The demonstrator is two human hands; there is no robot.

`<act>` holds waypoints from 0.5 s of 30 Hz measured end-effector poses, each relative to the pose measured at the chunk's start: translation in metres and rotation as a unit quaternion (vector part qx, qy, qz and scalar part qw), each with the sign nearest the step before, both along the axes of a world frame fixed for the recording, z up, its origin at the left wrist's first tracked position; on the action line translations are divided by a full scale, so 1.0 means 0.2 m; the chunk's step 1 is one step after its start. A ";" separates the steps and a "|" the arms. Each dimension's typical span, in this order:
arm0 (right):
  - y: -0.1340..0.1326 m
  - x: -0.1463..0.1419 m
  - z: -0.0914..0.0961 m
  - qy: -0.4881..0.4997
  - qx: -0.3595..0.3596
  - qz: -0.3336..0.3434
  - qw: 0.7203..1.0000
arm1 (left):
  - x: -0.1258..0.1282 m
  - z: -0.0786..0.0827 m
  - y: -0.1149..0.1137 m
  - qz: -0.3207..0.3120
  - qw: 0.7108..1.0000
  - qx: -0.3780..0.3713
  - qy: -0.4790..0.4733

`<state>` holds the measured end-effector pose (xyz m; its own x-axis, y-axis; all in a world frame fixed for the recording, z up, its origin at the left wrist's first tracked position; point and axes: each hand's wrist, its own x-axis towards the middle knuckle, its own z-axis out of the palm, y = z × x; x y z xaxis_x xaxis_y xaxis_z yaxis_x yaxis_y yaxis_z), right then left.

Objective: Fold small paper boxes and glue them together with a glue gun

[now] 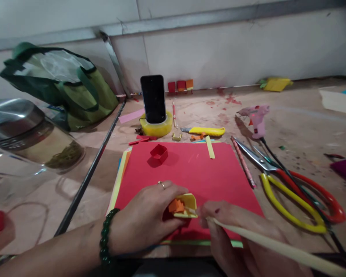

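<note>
My left hand (145,215), with a ring and a green bead bracelet, is closed on a small yellow folded paper piece (187,206) with an orange zigzag piece (175,206) on it. It rests on a red paper sheet (196,169). My right hand (233,227) is pinched around a long pale glue stick (276,248), whose tip touches the yellow piece. A small red paper box (159,152) and a yellow strip (210,147) lie farther back on the red sheet.
Two pairs of scissors (294,192), a pink glue gun (256,119), a yellow cutter (207,131) and a pencil (243,163) lie on the right. A phone (153,98) leans on a tape roll (158,127). A glass jar (25,134) and a green bag (60,84) stand on the left.
</note>
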<state>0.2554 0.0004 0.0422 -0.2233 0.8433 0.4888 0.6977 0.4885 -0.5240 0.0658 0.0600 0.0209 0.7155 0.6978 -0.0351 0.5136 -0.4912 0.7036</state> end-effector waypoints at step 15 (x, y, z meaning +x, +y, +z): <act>-0.02 0.09 -0.10 -0.048 0.020 -0.016 0.999 | 0.00 -0.01 0.00 -0.007 1.000 0.004 0.011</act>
